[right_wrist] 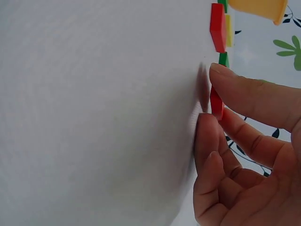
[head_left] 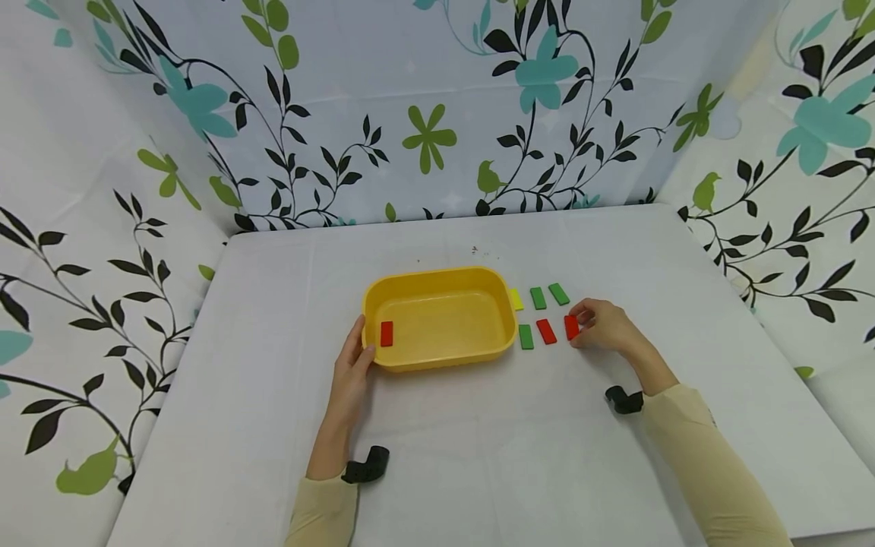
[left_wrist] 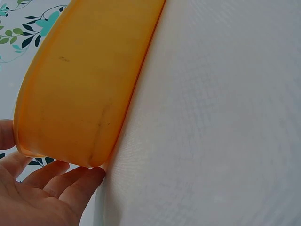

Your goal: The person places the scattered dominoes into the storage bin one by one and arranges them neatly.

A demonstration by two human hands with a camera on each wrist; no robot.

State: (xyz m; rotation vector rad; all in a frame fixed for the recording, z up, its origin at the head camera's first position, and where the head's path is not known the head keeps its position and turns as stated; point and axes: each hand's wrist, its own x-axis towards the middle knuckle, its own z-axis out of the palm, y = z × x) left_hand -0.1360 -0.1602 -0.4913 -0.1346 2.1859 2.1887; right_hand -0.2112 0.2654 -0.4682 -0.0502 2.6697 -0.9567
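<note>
In the head view, a shallow yellow plastic tray [head_left: 444, 323] sits mid-table, with one small red block [head_left: 386, 333] lying inside near its left wall. My left hand [head_left: 349, 384] grips the tray's left end, thumb over the rim and fingers along the outer wall, as the left wrist view also shows. To the right of the tray, my right hand [head_left: 610, 328] pinches a flat red block [head_left: 571, 327] between thumb and fingers, close over the table. Another red block [head_left: 546, 331] lies just left of it, beside a green block [head_left: 525, 336].
Behind these lie two more green blocks [head_left: 538, 298] and a yellow block [head_left: 516, 298], partly hidden by the tray's right edge. The white-covered table [head_left: 437, 456] is bordered by patterned curtains [head_left: 355, 106]. A few tiny specks dot the far tabletop.
</note>
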